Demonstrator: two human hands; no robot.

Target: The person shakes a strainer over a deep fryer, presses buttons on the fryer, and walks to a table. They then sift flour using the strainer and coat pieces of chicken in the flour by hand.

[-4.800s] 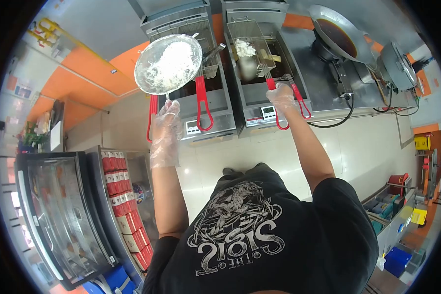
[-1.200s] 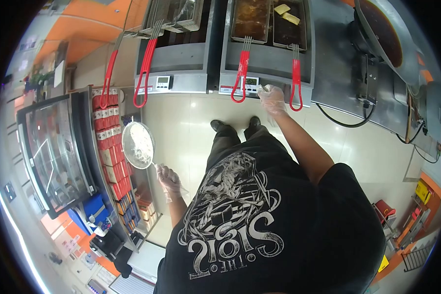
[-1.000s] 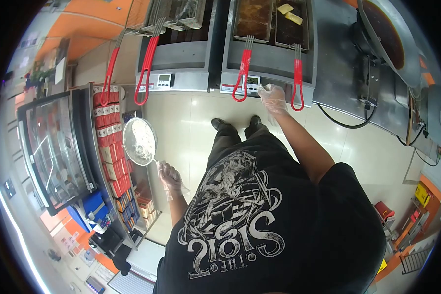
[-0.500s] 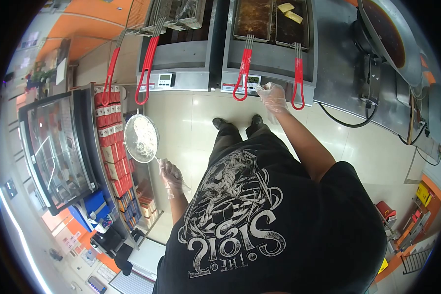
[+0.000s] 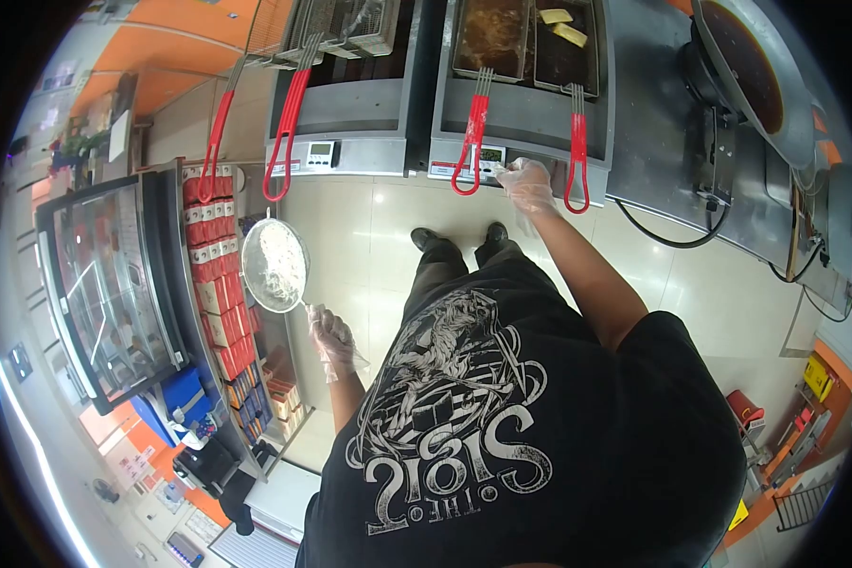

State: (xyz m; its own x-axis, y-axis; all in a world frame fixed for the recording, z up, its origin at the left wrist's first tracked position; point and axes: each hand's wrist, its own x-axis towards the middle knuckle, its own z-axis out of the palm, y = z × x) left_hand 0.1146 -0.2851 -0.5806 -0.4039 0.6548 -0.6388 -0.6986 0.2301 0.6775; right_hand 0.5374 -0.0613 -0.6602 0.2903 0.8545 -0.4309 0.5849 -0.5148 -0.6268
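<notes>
My left hand (image 5: pixel 331 339), in a clear plastic glove, is closed around the handle of a round mesh strainer (image 5: pixel 275 266). White, floury-looking bits (image 5: pixel 281 261) lie in the strainer, which is held out over the floor to the left. My right hand (image 5: pixel 526 185), gloved the same way, has its fingers curled, with the fingertips at the digital timer panel (image 5: pixel 490 161) on the fryer (image 5: pixel 521 123) front. Red-handled frying baskets (image 5: pixel 577 142) sit in the fryer on both sides of that hand. Two yellow blocks (image 5: pixel 568 35) float in the right basket's dark oil; the left basket's oil is foaming.
A second fryer (image 5: pixel 350 123) with raised baskets stands to the left. On the right, a large wok (image 5: pixel 757 76) of dark liquid is on the steel counter (image 5: pixel 648 123). Shelves with red boxes (image 5: pixel 220 303) and a glass display case (image 5: pixel 109 289) are at the left.
Both hands stay almost in place, the strainer still in my left hand. The view shifts very slightly, and foam in the left basket's oil looks paler and thicker.
</notes>
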